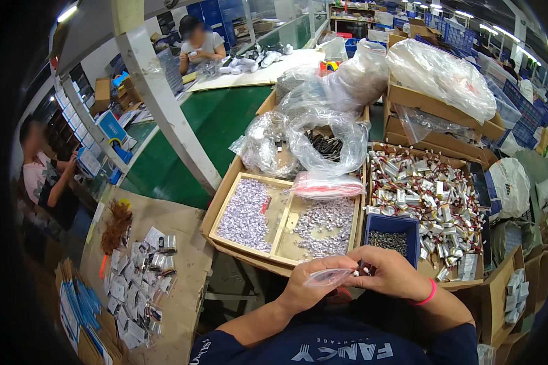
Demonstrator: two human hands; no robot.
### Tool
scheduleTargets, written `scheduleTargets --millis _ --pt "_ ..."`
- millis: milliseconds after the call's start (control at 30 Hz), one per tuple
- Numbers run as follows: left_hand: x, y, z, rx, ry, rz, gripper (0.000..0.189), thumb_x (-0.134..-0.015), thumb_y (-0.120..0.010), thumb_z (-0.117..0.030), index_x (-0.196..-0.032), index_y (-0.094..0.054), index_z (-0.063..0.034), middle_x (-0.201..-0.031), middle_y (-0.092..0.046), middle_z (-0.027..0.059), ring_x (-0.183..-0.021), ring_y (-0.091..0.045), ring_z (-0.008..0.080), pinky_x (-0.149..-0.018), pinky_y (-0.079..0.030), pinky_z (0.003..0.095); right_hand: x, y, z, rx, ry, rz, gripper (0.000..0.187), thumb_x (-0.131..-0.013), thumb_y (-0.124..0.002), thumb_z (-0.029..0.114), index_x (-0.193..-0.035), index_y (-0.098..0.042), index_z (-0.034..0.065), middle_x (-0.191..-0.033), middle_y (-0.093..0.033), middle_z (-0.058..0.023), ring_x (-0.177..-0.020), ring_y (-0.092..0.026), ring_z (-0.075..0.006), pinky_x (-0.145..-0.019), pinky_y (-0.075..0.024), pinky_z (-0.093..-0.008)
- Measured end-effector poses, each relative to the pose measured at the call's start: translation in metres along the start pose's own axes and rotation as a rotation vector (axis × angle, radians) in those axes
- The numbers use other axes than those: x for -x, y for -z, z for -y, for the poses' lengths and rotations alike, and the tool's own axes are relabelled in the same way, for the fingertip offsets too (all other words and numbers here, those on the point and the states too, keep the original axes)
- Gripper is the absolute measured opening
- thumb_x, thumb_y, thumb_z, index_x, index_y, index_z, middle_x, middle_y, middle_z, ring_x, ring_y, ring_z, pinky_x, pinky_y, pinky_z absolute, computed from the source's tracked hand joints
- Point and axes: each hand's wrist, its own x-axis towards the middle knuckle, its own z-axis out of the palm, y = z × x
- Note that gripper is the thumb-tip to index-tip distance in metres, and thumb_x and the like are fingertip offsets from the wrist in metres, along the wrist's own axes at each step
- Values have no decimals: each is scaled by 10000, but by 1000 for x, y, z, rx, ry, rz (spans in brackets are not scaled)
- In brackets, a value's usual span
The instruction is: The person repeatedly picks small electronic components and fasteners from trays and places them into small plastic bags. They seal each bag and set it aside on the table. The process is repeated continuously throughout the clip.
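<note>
My left hand [311, 284] holds a small clear zip bag [329, 277] by its edge, close to my body. My right hand [386, 273], with a pink band at the wrist, meets it at the bag's right end and pinches small dark and white parts [361, 270], partly hidden by the fingers. Just beyond the hands is a wooden tray [281, 219] with two compartments of small white parts. Right of it, a blue plastic bin [413, 220] holds small metal screws or similar pieces. Many silver battery packs with red wires [404, 196] fill a cardboard box behind the bin.
Clear plastic bags [329, 132], one around black parts, lie behind the tray. Filled small bags [137, 287] cover part of the left table, beside a brown feathery bundle [116, 226]. A white metal post [164, 96] rises at left. Two people work farther off.
</note>
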Motion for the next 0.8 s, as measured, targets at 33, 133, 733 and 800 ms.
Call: scheduleTargets --millis 33,133,733,800 --pt "0 -1 -1 -13 -1 28 225 -847 -622 41 -1070 -632 19 -1072 -644 107 -1019 -595 165 -899 -479 273 0 4 3 30 -10 17 336 -797 -725 228 -1073 -619 68 -870 -650 -81 -712 -647 -187 -638 -510 -288" --pt "-1 -2 -3 -3 33 26 235 -845 -623 42 -1079 -628 21 -1072 -644 107 -1019 -596 170 -900 -479 276 0 10 9 37 18 9 304 -793 -722 252 -1024 -638 72 -759 -649 -103 -662 -648 -240 -603 -505 -306" --pt "-3 5 15 313 262 181 850 -879 -260 -693 -1423 -247 -39 -1203 -515 149 -819 -550 154 -728 -478 286 -8 9 -14 -693 -70 -288 180 -883 -635 94 -1039 -648 3 -933 -642 -30 -863 -582 -99 -788 -473 -250" --pt "-2 4 16 272 259 173 843 -886 -258 -686 -1431 -248 -42 -1186 -521 149 -821 -548 149 -718 -472 278 -10 3 -14 -770 -68 -233 179 -858 -672 100 -1008 -664 3 -881 -623 -31 -743 -577 -95 -654 -483 -244"
